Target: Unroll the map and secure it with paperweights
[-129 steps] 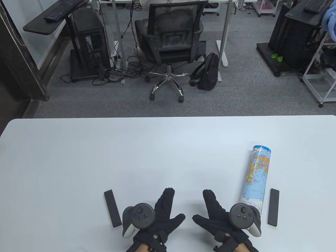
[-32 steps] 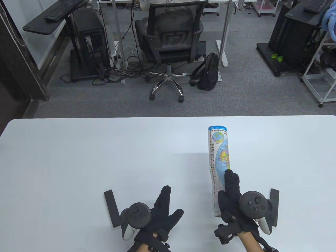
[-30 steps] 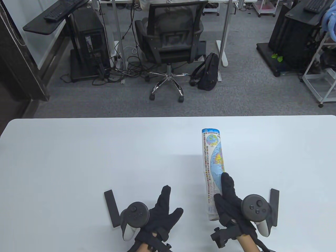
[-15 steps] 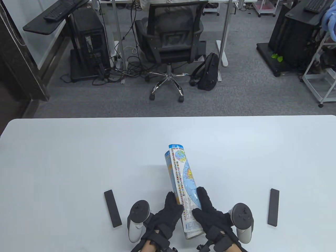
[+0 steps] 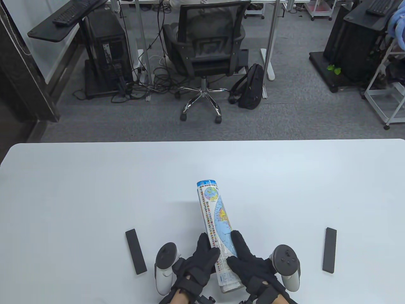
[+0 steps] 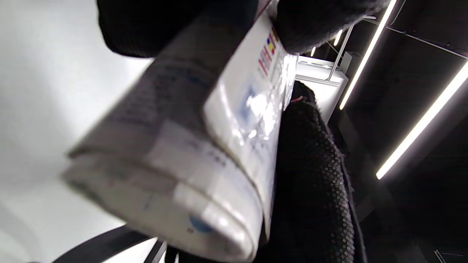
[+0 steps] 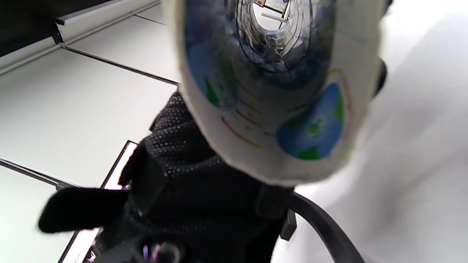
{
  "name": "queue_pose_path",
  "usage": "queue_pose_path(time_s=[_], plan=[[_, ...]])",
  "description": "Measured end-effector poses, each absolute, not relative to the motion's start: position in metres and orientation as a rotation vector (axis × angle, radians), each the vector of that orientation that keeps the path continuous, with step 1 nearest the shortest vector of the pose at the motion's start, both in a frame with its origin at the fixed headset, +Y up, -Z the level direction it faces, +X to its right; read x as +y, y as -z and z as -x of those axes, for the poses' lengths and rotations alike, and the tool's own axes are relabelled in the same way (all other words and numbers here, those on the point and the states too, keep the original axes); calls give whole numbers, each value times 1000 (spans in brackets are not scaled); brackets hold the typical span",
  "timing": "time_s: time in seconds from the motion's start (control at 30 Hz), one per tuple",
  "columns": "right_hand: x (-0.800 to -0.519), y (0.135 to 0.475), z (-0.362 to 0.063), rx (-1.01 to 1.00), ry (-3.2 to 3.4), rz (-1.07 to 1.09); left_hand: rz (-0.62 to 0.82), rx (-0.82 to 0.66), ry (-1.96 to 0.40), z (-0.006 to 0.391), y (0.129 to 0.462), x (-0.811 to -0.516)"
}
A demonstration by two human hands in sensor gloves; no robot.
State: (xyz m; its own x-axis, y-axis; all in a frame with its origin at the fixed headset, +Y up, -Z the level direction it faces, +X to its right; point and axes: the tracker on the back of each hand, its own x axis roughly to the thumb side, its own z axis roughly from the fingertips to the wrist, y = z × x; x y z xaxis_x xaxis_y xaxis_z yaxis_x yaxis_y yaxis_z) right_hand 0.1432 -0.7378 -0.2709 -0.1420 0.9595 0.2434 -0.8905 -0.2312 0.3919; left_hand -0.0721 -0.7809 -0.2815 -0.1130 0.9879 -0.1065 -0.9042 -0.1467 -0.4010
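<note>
So the map was rolled up into a tube, sitting near the front middle of the white table, its far end angled a bit to the left and pointing away from the person. The outside showed a strip of little flags down the left side, a small round globe inset near the far end, and blue ocean with yellow and orange land. It looked glossy, with glare on it in the left wrist view. From the right wrist view you were looking straight down the open end of the tube and could see the coiled layers inside, plus two small blue-green globes printed near the edge.

Both hands were on the near end. The left hand was curled against the left side of the roll and the right hand against the right side, each with fingers lying up along it, so together they gripped it between them.

The two paperweights were flat black bars lying on the table, one to the left of the hands and one off to the right, both apart from the map.

Hard to make out: whether the roll touched the table or was lifted a little. The print was too small to read, both wrist views were blurry, and the hands hid the near part of the roll.
</note>
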Motion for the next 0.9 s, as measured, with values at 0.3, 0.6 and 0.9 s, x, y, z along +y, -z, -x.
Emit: queue_pose_path(time_s=[0.3, 0.6, 0.9], plan=[[-736, 272, -146, 190, -1794, -514, 360, -255, -1688, 75, 282, -778], [-736, 273, -145, 170, -1998, -528, 250, -269, -1455, 77, 282, -768], [-741, 276, -155, 174, -1917, -473, 252, -316, -1492, 75, 282, -767]])
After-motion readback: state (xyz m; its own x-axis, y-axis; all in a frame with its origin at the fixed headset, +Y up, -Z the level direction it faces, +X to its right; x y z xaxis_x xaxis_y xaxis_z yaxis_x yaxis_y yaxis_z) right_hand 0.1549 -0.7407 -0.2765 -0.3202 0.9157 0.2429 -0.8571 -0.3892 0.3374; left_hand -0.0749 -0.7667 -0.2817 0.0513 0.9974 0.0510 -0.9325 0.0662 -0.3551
